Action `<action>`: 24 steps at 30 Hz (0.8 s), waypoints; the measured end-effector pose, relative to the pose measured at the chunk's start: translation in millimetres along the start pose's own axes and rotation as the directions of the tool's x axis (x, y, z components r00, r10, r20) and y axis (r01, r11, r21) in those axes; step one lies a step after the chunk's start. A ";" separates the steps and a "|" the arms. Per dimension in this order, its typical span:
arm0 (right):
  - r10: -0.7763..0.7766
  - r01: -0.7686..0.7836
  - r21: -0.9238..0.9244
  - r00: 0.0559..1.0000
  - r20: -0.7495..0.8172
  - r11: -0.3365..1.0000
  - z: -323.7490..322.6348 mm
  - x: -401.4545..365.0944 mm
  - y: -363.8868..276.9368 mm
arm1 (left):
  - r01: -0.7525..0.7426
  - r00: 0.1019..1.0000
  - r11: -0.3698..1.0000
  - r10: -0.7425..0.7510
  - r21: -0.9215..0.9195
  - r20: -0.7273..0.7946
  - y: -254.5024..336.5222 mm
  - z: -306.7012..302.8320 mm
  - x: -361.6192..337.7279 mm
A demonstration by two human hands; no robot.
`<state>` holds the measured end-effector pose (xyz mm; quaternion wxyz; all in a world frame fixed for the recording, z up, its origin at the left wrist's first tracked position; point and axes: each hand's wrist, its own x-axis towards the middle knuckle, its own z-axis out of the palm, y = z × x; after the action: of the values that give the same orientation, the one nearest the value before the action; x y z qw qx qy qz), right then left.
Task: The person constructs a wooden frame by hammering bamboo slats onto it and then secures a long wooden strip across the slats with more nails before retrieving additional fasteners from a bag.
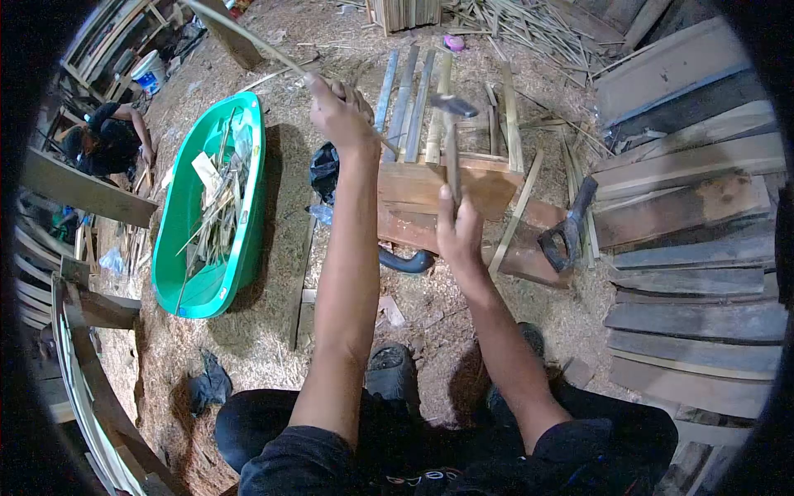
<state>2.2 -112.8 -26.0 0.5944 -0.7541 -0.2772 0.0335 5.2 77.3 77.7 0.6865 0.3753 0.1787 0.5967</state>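
The left hand [343, 120] is closed around a thin stick [263, 45], which slants from far left down toward the wooden block [488, 194], just beyond the right hand [461, 236]. This nearer hand grips a hammer [452, 153], head upward. Left of both hands, a green tub [222, 287] contains wood scraps [219, 194].

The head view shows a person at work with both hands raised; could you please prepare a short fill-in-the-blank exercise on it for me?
1. The person's right hand grips a ____ with a dark metal head.
2. The person's other hand, the ____ one, holds a thin wooden stick.
3. Wood scraps lie inside a plastic tub, whose colour is ____.

Missing words: hammer; left; green.
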 end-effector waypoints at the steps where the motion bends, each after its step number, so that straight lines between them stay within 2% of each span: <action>1: 0.042 -0.042 -0.009 0.998 0.043 0.999 3.3 -6.7 1.0 | -0.033 0.999 0.998 0.033 0.049 0.003 2.3 0.7 4.6; 4: -0.011 0.009 0.086 1.000 0.028 0.996 7.4 -19.4 -10.3 | -0.151 0.980 0.986 0.139 0.078 0.141 -0.2 -7.8 20.1; 7: 0.096 -0.104 0.047 0.985 0.142 0.994 -4.1 -12.7 -42.4 | -0.205 0.946 0.977 0.183 0.059 0.268 1.2 -14.4 23.0; 8: 0.045 -0.042 -0.021 0.988 0.148 0.999 1.5 -12.8 -29.1 | -0.207 0.927 0.977 0.182 0.044 0.329 3.0 -17.7 25.1; 10: 0.060 -0.048 -0.068 0.981 0.183 0.997 5.4 -18.9 -17.8 | -0.233 0.888 0.972 0.205 0.019 0.412 7.3 -19.4 31.9; 12: 0.079 -0.070 -0.053 0.977 0.200 0.996 7.8 -24.0 -10.7 | -0.280 0.860 0.960 0.244 0.013 0.448 15.4 -21.0 35.5; 15: 0.077 -0.053 -0.117 0.975 0.208 0.992 14.6 -29.1 2.0 | -0.138 0.951 0.988 0.151 -0.066 0.270 27.5 -20.1 32.2; 16: 0.162 -0.184 0.064 0.952 0.261 0.981 17.9 -31.4 3.8 | -0.146 0.938 0.988 0.157 -0.058 0.309 25.1 -26.8 37.2; 18: 0.277 -0.436 0.387 0.873 0.402 0.813 26.2 -35.8 2.1 | -0.030 0.981 0.993 0.052 -0.117 0.189 21.7 -28.8 37.1; 19: 0.360 -0.596 0.508 0.794 0.491 0.621 22.7 -34.5 -11.5 | 0.022 0.991 0.988 -0.002 -0.154 0.131 22.0 -26.9 37.5; 20: 0.407 -0.718 0.581 0.696 0.592 0.383 15.3 -34.8 -27.4 | -0.010 0.999 0.992 0.016 -0.129 0.045 20.5 -24.6 36.8; 21: 0.415 -0.793 0.599 0.586 0.696 0.115 9.6 -34.4 -43.7 | -0.001 1.000 0.989 0.005 -0.148 0.025 21.3 -23.6 35.1; 23: 0.354 -0.797 0.603 0.574 0.739 0.034 9.0 -34.1 -61.7 | 0.023 1.000 0.982 -0.026 -0.186 -0.015 22.4 -23.1 30.9; 24: 0.314 -0.811 0.585 0.557 0.769 0.009 7.0 -34.7 -68.8 | 0.000 1.000 0.986 0.004 -0.169 0.028 18.9 -25.4 29.8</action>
<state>-55.8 -112.9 25.2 0.7550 -0.2802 0.0156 0.5926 -18.7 113.5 80.8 0.7178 0.3241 0.1172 0.6050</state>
